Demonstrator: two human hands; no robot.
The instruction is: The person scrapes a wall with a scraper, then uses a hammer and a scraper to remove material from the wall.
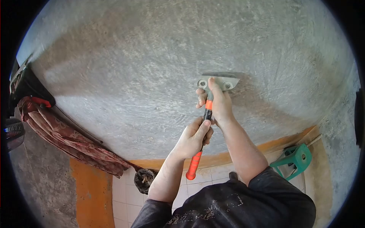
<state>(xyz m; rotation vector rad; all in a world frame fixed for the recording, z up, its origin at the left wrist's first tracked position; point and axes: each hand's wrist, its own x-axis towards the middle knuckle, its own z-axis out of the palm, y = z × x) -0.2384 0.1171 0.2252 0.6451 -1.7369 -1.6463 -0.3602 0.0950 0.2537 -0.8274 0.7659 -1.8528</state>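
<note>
A long-handled wall scraper (193,165) with an orange and black handle and a wide metal head is held up against the rough grey wall (152,64). My left hand (195,136) is wrapped round the middle of its handle. Higher up, my right hand (218,99) grips the neck, its thumb pressed on the pale blade holder and its fingers curled behind. The blade edge meets the wall or lies very close to it. Below my left hand the orange end of the handle hangs free.
A red patterned curtain (72,140) hangs at the left beside a dark opening. On the tiled floor (129,199) stand a bin lined with a black bag (144,180) and a green plastic stool (297,161). An orange band (275,144) runs along the wall's foot.
</note>
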